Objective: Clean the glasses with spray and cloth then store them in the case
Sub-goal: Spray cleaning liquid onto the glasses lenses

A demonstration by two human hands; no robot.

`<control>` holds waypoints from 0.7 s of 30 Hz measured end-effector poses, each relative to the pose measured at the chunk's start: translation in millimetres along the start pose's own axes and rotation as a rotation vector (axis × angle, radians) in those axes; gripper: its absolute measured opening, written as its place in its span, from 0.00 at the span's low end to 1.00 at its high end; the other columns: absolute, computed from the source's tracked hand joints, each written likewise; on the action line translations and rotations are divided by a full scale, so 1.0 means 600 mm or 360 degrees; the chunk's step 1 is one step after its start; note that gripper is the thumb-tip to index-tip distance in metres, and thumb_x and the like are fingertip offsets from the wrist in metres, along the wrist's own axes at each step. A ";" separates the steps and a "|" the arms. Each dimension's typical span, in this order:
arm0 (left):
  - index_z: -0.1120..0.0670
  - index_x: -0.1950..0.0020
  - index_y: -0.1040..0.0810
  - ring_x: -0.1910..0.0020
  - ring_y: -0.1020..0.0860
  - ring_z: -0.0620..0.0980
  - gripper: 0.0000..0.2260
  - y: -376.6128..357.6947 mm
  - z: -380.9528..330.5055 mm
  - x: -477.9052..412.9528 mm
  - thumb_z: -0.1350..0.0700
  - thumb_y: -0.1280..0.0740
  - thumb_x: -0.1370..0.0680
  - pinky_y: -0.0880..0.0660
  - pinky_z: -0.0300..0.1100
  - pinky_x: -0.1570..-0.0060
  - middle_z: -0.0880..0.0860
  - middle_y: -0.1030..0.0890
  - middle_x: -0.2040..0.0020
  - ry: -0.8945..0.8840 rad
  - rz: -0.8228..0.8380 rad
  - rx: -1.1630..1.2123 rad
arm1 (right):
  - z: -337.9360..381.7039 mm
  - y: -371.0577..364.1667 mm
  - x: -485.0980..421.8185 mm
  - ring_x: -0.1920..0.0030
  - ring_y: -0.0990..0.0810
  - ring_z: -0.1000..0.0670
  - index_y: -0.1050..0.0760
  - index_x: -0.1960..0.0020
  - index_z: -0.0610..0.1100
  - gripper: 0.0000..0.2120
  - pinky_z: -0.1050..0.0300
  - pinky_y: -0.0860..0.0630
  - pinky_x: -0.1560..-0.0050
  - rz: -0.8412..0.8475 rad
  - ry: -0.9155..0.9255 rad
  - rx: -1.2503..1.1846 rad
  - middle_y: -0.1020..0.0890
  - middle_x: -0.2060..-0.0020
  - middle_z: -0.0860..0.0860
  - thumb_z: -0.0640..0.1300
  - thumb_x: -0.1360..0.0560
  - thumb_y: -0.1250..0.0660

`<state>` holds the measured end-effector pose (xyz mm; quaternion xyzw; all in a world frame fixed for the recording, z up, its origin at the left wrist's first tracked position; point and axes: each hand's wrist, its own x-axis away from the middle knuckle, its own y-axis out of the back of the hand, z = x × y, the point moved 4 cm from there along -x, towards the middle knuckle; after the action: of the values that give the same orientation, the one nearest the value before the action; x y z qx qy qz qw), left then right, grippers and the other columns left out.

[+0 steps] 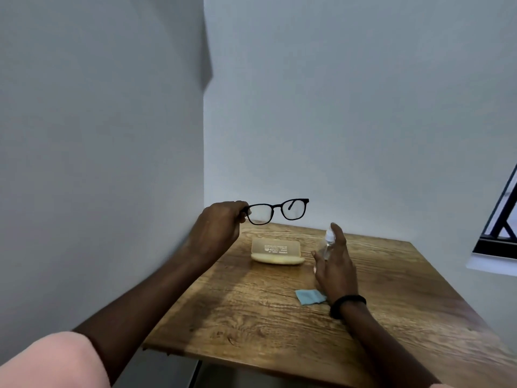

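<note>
Spray bottle (328, 242): blurred, mostly hidden inside right grip (337, 271). Cloth (309, 297): corner hidden under that grip. Case (276, 251) print: unreadable.

The black-framed glasses (277, 212) were held raised above the desk's far edge, lenses upright, gripped at the left end of the frame. The clear spray bottle (328, 243) with a white nozzle stood upright in a grip, right of the case. The pale yellow case (276, 251) lay open on the desk. The light blue cloth (309, 296) lay flat, nearer than the bottle.
</note>
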<state>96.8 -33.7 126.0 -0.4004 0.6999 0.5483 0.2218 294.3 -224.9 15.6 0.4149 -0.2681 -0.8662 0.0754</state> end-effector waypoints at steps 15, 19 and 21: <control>0.52 0.48 0.16 0.55 0.15 0.51 0.09 0.007 -0.030 0.000 0.62 0.34 0.20 0.22 0.44 0.57 0.48 0.13 0.57 0.0087 -0.0028 0.0002 | 0.226 0.101 0.001 0.69 0.21 0.44 0.49 0.24 0.53 0.34 0.49 0.21 0.70 0.0131 0.0849 -0.0016 0.21 0.43 0.45 0.42 0.24 0.34; 0.52 0.48 0.16 0.55 0.15 0.50 0.09 0.020 -0.040 0.000 0.63 0.33 0.21 0.20 0.46 0.56 0.48 0.13 0.56 0.0083 -0.0015 -0.0018 | 0.234 0.101 0.022 0.69 0.23 0.45 0.44 0.26 0.50 0.31 0.49 0.23 0.74 0.0124 0.0904 0.0142 0.21 0.48 0.44 0.43 0.24 0.34; 0.52 0.48 0.16 0.55 0.15 0.49 0.10 0.023 -0.044 0.001 0.63 0.34 0.21 0.20 0.45 0.55 0.47 0.13 0.56 0.0094 0.0012 -0.0017 | 0.237 0.108 0.025 0.70 0.23 0.45 0.42 0.27 0.49 0.29 0.50 0.24 0.75 0.0067 0.0913 0.0173 0.20 0.50 0.44 0.43 0.24 0.34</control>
<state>88.8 -58.0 141.4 -0.4148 0.7048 0.5408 0.1968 170.9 -227.9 112.2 0.6408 -0.2905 -0.6960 0.1436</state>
